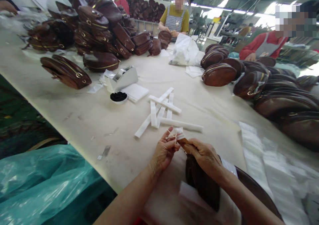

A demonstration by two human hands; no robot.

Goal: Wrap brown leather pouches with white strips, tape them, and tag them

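- The right hand (203, 154) grips the tab (183, 141); its long axis points up-left, toward the left hand (163, 152).
- The left hand pinches string (176, 138), perhaps attached to the tab.
- The right arm partly covers the bag (203, 185).
- Strips (183, 122) lie beyond, on the bench (214, 112).

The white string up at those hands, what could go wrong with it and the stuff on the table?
The thin white string loops by the left hand, so it might tangle or slip from that grip. The white strips lie crossed over each other just ahead, so a bump could scatter them. The open white dish of black pieces might spill if knocked.
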